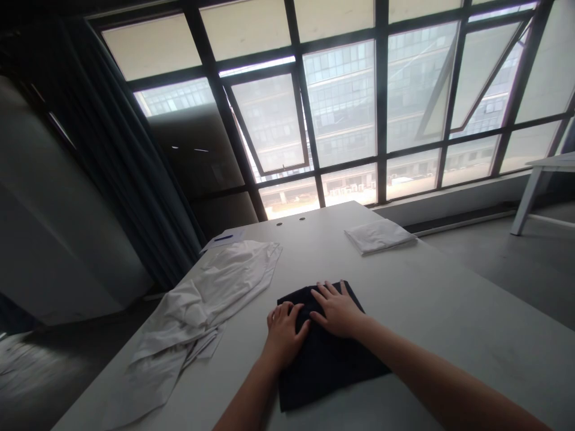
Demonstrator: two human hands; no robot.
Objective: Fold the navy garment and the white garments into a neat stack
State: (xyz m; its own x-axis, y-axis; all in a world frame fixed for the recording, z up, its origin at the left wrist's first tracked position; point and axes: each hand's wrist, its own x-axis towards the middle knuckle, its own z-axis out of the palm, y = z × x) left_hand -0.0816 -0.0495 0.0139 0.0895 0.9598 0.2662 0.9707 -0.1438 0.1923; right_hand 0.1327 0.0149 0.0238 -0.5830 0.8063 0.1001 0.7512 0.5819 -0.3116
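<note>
A folded dark cloth (pixel 330 368) lies on the white table (pixel 449 317) right in front of me. My right hand (pixel 336 309) rests flat on its far part, fingers stretched out and slightly spread. My left hand (pixel 284 332) sits beside it on the cloth's left far corner, fingers curled down onto the fabric edge. Both forearms reach in from the bottom of the view.
A crumpled white garment (pixel 202 305) sprawls over the table's left side. A neatly folded white cloth (pixel 380 235) lies at the far right of the table. A paper with a pen (pixel 223 238) sits at the far left. Large windows stand beyond; another table (pixel 550 164) is at right.
</note>
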